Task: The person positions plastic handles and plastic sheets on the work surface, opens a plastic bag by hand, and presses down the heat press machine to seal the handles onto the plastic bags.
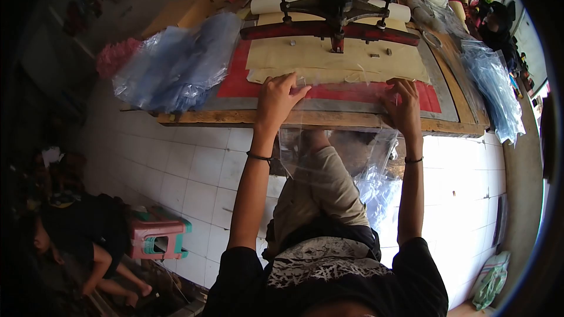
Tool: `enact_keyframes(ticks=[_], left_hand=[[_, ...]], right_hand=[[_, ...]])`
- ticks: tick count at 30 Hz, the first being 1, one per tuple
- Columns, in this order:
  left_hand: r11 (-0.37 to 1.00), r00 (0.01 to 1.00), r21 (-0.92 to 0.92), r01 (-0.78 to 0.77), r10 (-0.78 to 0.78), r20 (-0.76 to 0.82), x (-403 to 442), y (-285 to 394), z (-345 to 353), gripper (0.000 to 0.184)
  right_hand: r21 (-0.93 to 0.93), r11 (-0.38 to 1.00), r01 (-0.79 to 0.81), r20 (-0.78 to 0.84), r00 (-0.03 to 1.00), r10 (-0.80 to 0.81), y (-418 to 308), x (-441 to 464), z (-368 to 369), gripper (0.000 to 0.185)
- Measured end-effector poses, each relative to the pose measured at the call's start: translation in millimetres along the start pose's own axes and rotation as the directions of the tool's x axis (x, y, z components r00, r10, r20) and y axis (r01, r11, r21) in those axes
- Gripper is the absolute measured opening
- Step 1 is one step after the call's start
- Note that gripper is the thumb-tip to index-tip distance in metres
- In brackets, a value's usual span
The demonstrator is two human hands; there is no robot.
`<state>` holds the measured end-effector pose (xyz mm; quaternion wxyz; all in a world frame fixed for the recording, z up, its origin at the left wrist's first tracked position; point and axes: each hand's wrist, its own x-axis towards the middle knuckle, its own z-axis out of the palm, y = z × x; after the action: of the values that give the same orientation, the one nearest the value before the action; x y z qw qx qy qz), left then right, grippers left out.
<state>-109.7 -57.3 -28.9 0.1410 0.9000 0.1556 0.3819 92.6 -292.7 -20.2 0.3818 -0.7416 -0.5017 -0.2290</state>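
Observation:
A clear plastic sheet or bag (338, 149) spans between my hands and hangs over the front edge of the worktable. My left hand (275, 101) pinches its left side between thumb and fingers. At its right side, my right hand (404, 105) grips it with bent fingers. The sheet's far edge lies over a red mat (235, 73) and close to a tan cloth-like sheet (335, 64). Above that sheet stands a press with a long dark red bar (282, 30), raised off the surface. Small metal pieces (376, 55) rest on the tan sheet.
A pile of bluish plastic bags (176, 64) lies at the left of the table, and another bundle (493, 88) at the right. Scissors (433, 40) lie near the right edge. Stacked stools (157, 238) and a crouching person (82, 240) are on the lower left.

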Motion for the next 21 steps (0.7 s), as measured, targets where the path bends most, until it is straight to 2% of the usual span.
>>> enact_keyframes(ticks=[3, 6, 8, 12, 15, 18, 21], left_hand=[[0.999, 0.998, -0.022, 0.023, -0.021, 0.054, 1, 2, 0, 0.028], [0.99, 0.985, 0.008, -0.144, 0.144, -0.094, 1, -1, -1, 0.036], [0.989, 0.986, 0.045, -0.138, 0.142, -0.083, 1, 2, -3, 0.038], [0.989, 0.99, 0.054, -0.134, 0.136, -0.036, 2, -2, -4, 0.044], [0.992, 0.999, -0.122, -0.019, 0.013, -0.045, 0, -18, 7, 0.046], [0.987, 0.995, -0.153, 0.055, -0.067, -0.074, -2, -17, 8, 0.04], [0.986, 0.997, -0.151, 0.066, -0.072, -0.036, -4, -16, 6, 0.032]], right_hand=[[-0.03, 0.999, 0.015, -0.016, 1.0, -0.016, -1, -2, 0, 0.024], [-0.043, 0.999, -0.002, -0.017, 1.0, 0.002, -2, -3, -2, 0.026], [-0.051, 0.999, 0.007, -0.016, 1.0, -0.007, -2, -5, -4, 0.032], [-0.035, 0.996, -0.078, -0.014, 0.997, 0.077, 5, -10, 0, 0.041], [-0.031, 0.991, -0.128, 0.018, 0.992, 0.128, 7, -12, 0, 0.041], [-0.088, 0.985, -0.147, 0.008, 0.989, 0.148, 4, -16, -1, 0.037], [-0.157, 0.974, -0.166, -0.001, 0.986, 0.168, -7, -23, -6, 0.029]])
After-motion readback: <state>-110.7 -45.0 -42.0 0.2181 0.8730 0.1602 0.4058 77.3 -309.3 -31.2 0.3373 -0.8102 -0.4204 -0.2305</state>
